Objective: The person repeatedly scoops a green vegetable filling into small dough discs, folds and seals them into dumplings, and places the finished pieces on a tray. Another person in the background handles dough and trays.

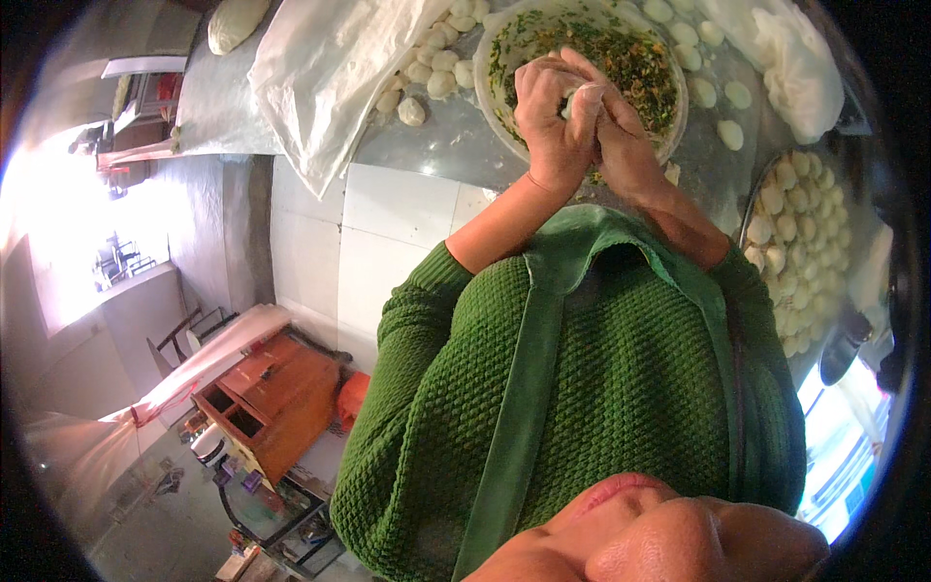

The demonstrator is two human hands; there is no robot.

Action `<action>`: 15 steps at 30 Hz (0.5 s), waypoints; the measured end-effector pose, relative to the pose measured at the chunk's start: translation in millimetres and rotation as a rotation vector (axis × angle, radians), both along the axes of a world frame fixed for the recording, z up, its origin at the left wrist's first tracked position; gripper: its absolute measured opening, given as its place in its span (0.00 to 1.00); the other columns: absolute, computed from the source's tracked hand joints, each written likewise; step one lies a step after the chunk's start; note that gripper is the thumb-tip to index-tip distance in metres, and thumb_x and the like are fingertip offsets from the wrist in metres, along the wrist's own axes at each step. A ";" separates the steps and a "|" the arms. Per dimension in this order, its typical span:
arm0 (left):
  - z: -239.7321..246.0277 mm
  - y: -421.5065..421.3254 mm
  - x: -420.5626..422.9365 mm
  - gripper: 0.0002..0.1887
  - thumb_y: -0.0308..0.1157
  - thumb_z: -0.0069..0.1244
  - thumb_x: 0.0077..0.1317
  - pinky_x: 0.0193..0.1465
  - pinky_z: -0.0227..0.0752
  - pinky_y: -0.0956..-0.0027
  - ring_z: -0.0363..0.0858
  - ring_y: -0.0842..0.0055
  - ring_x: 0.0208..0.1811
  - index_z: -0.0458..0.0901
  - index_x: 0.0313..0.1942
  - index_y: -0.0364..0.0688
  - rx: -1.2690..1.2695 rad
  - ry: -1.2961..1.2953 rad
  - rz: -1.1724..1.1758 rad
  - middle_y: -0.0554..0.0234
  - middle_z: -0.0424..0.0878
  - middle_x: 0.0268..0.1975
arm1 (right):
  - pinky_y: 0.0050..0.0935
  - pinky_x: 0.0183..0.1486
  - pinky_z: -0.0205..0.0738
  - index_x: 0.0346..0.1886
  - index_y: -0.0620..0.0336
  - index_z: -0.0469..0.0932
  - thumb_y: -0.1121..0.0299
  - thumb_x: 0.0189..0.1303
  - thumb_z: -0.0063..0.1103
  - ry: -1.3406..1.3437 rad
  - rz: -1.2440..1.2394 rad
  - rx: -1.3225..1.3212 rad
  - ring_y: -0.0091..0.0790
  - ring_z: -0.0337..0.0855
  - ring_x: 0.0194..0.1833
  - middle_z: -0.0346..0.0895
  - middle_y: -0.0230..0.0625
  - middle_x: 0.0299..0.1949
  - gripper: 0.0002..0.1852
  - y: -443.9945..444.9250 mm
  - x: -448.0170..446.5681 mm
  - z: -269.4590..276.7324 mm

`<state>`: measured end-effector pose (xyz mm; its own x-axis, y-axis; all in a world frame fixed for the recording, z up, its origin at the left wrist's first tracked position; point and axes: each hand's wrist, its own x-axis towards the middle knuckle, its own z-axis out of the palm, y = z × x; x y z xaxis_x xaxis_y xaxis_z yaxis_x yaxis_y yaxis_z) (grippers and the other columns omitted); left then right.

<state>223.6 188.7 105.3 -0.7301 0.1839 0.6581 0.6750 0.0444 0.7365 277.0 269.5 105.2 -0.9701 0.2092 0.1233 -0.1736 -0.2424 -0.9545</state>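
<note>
My left hand (pixel 549 116) and my right hand (pixel 618 131) meet over a large pale bowl (pixel 680 120) of chopped green and brown filling (pixel 640 65). Between them is a small piece of white dough (pixel 569 105) with a dark spot of filling showing; the fingers hide most of it. The left hand curls around the dough, and the right hand's fingers lie against it. Left of the bowl are many dough balls (pixel 441 84). Flattened dough rounds (pixel 730 135) lie to its right.
Clear plastic sheeting (pixel 320 80) drapes over the metal worktop (pixel 451 145) at the left. A big dough lump (pixel 236 25) sits beyond it. A tray of shaped dough pieces (pixel 800 233) is at the right, below a white plastic bag (pixel 793 80). An orange-brown cabinet (pixel 280 378) stands lower left.
</note>
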 end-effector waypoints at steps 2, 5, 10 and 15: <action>7.7 -0.1 -5.0 0.11 0.36 0.46 0.59 0.47 0.64 0.60 0.71 0.57 0.42 0.74 0.30 0.35 -0.098 0.073 0.045 0.55 0.76 0.33 | 0.24 0.58 0.60 0.59 0.62 0.62 0.63 0.68 0.40 -0.171 0.053 -0.341 0.26 0.67 0.54 0.67 0.35 0.53 0.20 6.7 0.7 -7.9; 10.2 -1.2 -12.1 0.16 0.41 0.39 0.63 0.48 0.64 0.56 0.71 0.50 0.45 0.75 0.33 0.35 -0.141 -0.178 -0.078 0.53 0.75 0.39 | 0.24 0.54 0.65 0.58 0.61 0.63 0.61 0.68 0.41 -0.165 0.111 -0.463 0.24 0.70 0.50 0.70 0.32 0.48 0.20 7.3 2.9 -13.3; 17.6 -17.0 -14.6 0.18 0.38 0.41 0.63 0.52 0.65 0.59 0.70 0.52 0.49 0.73 0.47 0.34 -0.123 -0.233 -0.234 0.45 0.69 0.52 | 0.26 0.54 0.65 0.57 0.61 0.64 0.61 0.68 0.39 -0.091 0.151 -0.694 0.26 0.70 0.51 0.70 0.33 0.48 0.19 6.1 -2.0 -6.5; -9.7 -12.4 3.0 0.17 0.32 0.49 0.57 0.57 0.60 0.56 0.68 0.53 0.53 0.75 0.46 0.34 -0.027 0.078 -0.083 0.41 0.67 0.55 | 0.26 0.51 0.66 0.50 0.62 0.68 0.62 0.69 0.38 -0.140 0.054 -0.623 0.26 0.71 0.46 0.71 0.32 0.45 0.16 -4.6 1.7 4.2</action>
<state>226.6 176.3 95.6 -0.6587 0.2604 0.7059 0.7321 0.0052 0.6812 278.7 264.9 109.4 -0.9793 0.1511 -0.1348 -0.0292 -0.7642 -0.6444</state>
